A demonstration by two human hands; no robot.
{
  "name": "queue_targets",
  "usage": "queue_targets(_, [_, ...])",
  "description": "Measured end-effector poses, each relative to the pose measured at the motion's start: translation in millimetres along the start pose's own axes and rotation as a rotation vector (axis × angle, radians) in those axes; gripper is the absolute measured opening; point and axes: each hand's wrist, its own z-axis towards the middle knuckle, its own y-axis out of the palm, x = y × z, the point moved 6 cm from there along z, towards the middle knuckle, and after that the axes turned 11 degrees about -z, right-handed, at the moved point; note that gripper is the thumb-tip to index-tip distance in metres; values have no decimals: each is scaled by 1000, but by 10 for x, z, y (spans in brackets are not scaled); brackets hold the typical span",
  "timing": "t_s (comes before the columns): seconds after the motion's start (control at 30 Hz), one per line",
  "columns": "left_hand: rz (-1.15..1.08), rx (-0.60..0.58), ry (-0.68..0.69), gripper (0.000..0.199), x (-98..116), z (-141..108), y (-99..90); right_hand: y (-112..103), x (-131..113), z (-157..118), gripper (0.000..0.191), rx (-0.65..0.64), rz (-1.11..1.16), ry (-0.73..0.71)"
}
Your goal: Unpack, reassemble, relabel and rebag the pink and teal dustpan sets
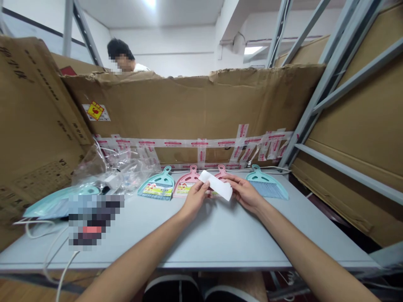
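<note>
Okay, my left hand (195, 199) and right hand (244, 193) both grip a white paper strip (215, 185) above a pink dustpan (188, 181).

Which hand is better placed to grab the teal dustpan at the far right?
Probably the right hand. It's nearer the teal dustpan, with only a little table between them. The left hand is farther away, on the other side of the white paper strip that both hands are holding.
</note>
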Motion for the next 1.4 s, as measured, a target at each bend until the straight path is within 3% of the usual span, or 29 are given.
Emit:
queue_targets(0.2, [-33,-70,-201,65,-117,-78,85,111,-125,-32,73,-180,-229,-300])
queue_targets(0.27, [-16,-154,-312,63,-190,-125,139,137,-134,-47,61,-220,-280,-328])
queue_targets(0.37, [43,-275,-442,57,-300,-194,199,167,-139,-87,32,-288,-352,-305])
queue_targets(0.57, [51,-301,-512,45,-427,-228,192,15,-148,-110,49,-198,-454,-112])
queue_targets(0.7, [-7,-281,-454,55,-310,-256,206,-133,-217,-135,55,-142,-495,-56])
queue_targets(0.83, [16,-296,-348,83,-177,-254,209,-150,-169,-225,59,-313,-555,131])
queue_targets(0.97, [213,-244,-262,100,-252,-192,118,-184,-206,-277,58,-357,-608,150])
queue_targets(1.17, [373,-227,-175,83,-314,-148,165,-379,-285,-356,57,-469,-633,200])
queue_targets(1.27, [557,-262,-124,68,-216,-115,345,-652,-372,-380,66,-444,-610,220])
queue_targets(1.4, [693,-280,-47,56,-139,3,730,-1089,-426,-411,86,-381,-602,271])
